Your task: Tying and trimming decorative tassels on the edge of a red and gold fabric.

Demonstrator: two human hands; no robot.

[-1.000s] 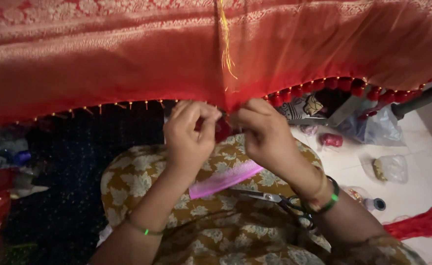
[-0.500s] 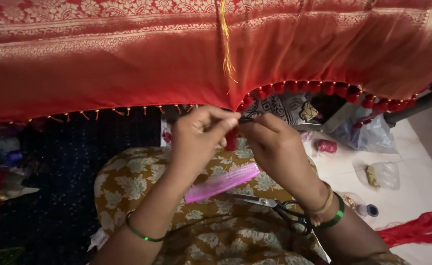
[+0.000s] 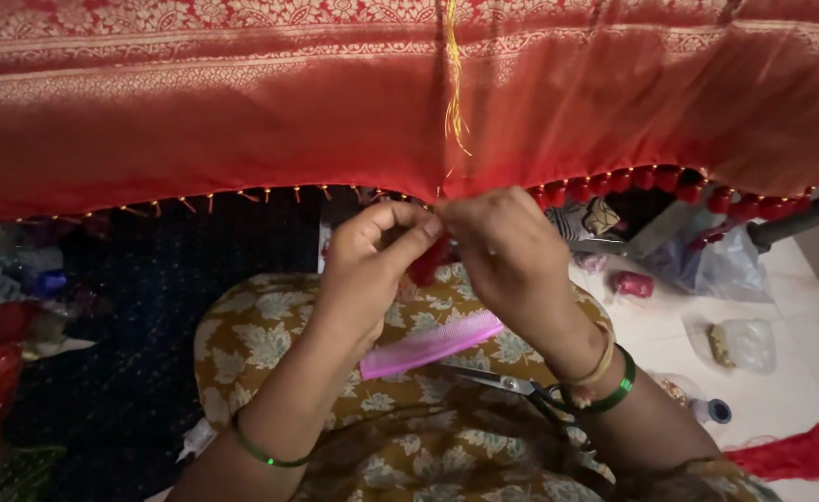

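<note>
left hand (image 3: 368,270): pinching a red tassel (image 3: 428,262) just under the saree hem (image 3: 242,181)
right hand (image 3: 507,251): fingers pinched on that tassel
done: tassels (image 3: 651,178) right of the hands
left: leftward hem carries only small beads
lap: pink comb (image 3: 433,344), scissors (image 3: 512,383)

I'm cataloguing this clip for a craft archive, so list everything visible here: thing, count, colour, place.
Cloth: one, red with gold woven borders, hanging across the top.
Tassels: a row, red, along the cloth's right hem.
Gold thread: one bunch, hanging at top centre.
Comb: one, pink, on the lap.
Scissors: one pair, metal blades, dark handles, on the lap right of the comb.
Plastic bags: a few, clear, on the white floor at right.
Red threads: one bundle, bottom right.
Left hand: green bangle, pinching at the hem.
Right hand: green and gold bangles, fingers at the hem.
</note>
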